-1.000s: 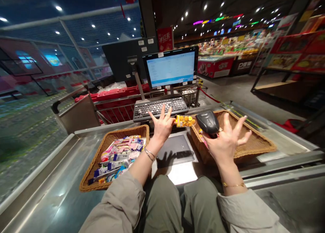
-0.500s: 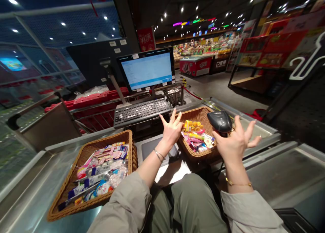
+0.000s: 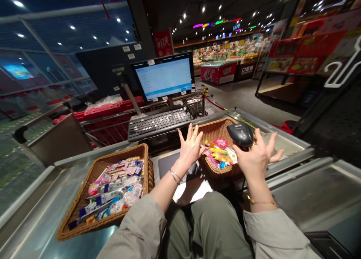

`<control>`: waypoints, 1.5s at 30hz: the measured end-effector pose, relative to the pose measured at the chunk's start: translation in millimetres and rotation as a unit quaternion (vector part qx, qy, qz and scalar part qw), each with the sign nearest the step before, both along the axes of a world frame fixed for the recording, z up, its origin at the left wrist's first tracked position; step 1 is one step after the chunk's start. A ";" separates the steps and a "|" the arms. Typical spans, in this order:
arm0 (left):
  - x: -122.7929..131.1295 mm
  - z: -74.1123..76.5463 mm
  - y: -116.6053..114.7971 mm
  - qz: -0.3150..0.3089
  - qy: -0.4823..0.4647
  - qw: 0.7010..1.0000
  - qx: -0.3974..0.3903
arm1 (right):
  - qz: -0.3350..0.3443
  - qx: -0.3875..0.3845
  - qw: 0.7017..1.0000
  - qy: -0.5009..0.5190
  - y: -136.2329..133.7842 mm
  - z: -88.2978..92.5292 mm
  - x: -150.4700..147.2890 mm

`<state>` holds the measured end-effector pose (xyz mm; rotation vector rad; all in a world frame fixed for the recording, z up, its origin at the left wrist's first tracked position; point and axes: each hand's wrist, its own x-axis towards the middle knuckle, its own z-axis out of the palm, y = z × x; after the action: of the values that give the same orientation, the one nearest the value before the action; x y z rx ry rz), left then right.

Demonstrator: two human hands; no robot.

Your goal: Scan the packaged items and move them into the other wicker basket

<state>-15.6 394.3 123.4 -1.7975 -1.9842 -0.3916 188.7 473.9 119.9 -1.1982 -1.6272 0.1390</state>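
My left hand (image 3: 191,148) is open with fingers spread, at the left side of the right wicker basket (image 3: 210,129). Nothing is held in it. Inside that basket lie small packaged sweets, among them a round pink-topped container (image 3: 221,143) and yellow packs (image 3: 219,151). With thumb and part of the palm, my right hand (image 3: 255,155) grips a black handheld barcode scanner (image 3: 240,134) over the basket's right side; its other fingers stick out. The scanner's handle is mostly hidden. To the left, a larger wicker basket (image 3: 149,168) holds many wrapped sweets and small toys.
A keyboard (image 3: 159,121) and a lit monitor (image 3: 165,76) stand beyond the baskets. Metal counter surfaces (image 3: 318,191) run along both sides. A shopping cart (image 3: 101,135) is behind the left counter. A red chest freezer (image 3: 218,72) stands farther back.
In the right basket, the yellow pack of round pieces near my left hand has shifted, and a pink round top now shows. My right hand and the scanner have moved slightly left.
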 end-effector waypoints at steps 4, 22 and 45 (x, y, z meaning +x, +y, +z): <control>-9.4 4.7 -20.7 0.027 -0.001 1.000 -0.002 | 0.025 0.003 1.000 -0.006 -11.5 6.6 -15.9; -96.5 6.0 -157.7 0.202 -0.025 0.979 -0.016 | 0.180 0.045 0.980 -0.076 -72.8 13.8 -123.9; -269.1 -8.0 -314.7 0.372 -0.031 0.902 -0.219 | 0.249 0.063 0.958 -0.126 -107.5 -14.0 -183.3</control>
<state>-284.7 79.6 115.4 -1.0793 -2.7601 0.2669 5.4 366.3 106.0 -0.7080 -2.1087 0.2017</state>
